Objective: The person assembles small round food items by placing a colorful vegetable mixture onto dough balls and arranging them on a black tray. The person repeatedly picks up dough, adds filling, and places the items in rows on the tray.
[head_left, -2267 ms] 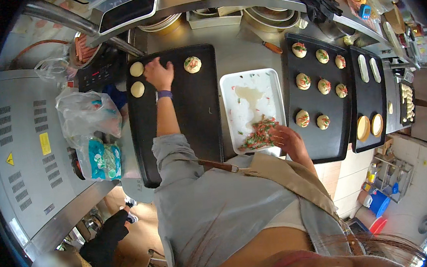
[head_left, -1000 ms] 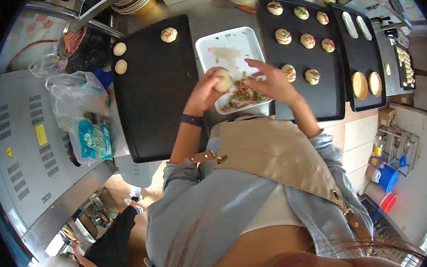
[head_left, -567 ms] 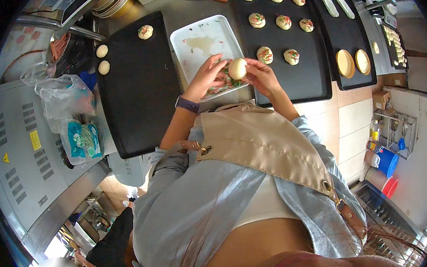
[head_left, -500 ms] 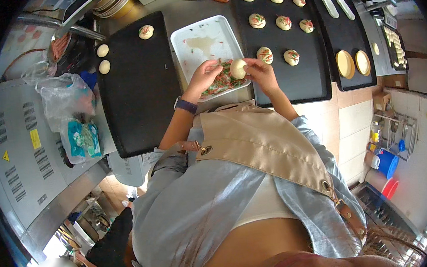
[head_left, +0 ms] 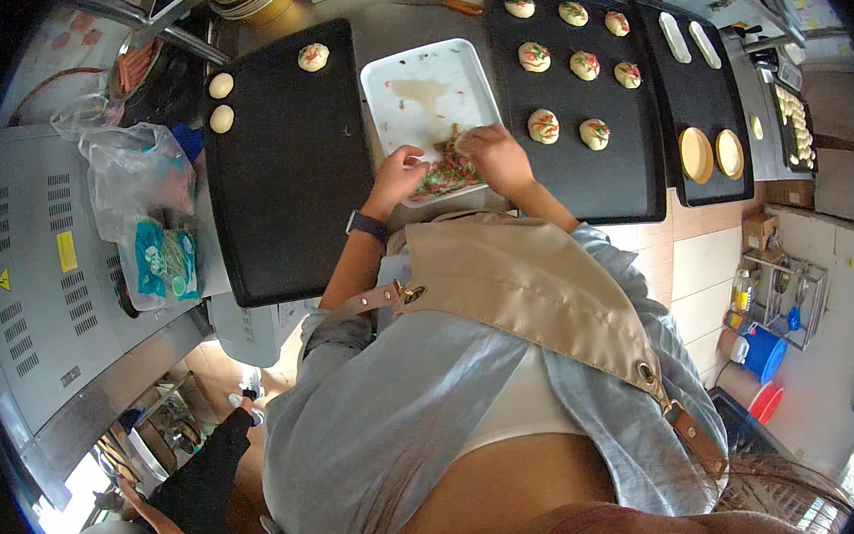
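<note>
In the white tray (head_left: 431,58), shredded red and green topping (head_left: 448,173) is heaped at the near end. My right hand (head_left: 501,159) reaches over the heap, its fingers closed round a pale dough ball (head_left: 473,142) held down against the topping. The hand covers most of the ball. At the heap's left side is my left hand (head_left: 400,181), fingers loosely bent and apart, with nothing visible in them. A dark watch (head_left: 369,225) sits on my left wrist.
The right black baking tray (head_left: 581,180) bears several topped dough balls. On the left black tray (head_left: 286,198) are one topped ball (head_left: 313,57) and two plain balls (head_left: 222,118). A wooden-handled scraper (head_left: 462,6) lies behind. Another person (head_left: 189,497) is at lower left.
My right hand has turned over and lowered the dough ball from above the tray's near edge into the topping. My left hand has moved down to the heap's left side. The view has shifted slightly.
</note>
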Demonstrator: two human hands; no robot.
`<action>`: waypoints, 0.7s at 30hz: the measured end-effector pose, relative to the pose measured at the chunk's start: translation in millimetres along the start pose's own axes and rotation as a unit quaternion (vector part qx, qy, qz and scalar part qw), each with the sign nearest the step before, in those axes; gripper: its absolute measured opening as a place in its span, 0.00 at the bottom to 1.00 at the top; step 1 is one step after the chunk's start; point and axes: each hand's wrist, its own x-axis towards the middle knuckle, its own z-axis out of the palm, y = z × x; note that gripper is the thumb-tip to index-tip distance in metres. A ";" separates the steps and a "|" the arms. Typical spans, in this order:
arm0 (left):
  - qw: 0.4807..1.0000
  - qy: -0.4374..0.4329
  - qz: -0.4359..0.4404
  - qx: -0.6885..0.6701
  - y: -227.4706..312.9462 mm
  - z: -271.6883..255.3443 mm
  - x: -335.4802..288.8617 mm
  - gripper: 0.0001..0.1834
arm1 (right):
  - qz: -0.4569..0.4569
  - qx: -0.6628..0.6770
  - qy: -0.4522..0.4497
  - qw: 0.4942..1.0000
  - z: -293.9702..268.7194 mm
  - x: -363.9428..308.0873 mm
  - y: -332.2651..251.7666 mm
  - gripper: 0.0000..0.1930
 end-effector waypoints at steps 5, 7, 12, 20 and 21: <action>0.995 -0.001 0.085 0.048 -17.1 2.4 18.6 0.19 | -0.141 -0.197 -0.100 0.965 30.9 11.6 -10.9 0.12; 0.995 0.010 0.099 0.015 -20.1 0.4 24.4 0.18 | -0.105 -0.152 -0.075 0.980 26.8 12.4 -9.2 0.10; 0.994 0.024 0.100 -0.031 -8.7 -9.9 34.2 0.18 | 0.218 0.405 0.102 0.882 20.7 -6.5 55.9 0.15; 0.984 -0.062 0.169 -0.012 25.1 1.0 33.6 0.26 | 0.304 0.810 0.059 0.498 -25.3 -14.8 35.0 0.19; 0.978 -0.082 0.189 -0.014 45.0 4.3 26.8 0.29 | 0.305 0.816 0.063 0.487 -22.6 -16.4 33.4 0.19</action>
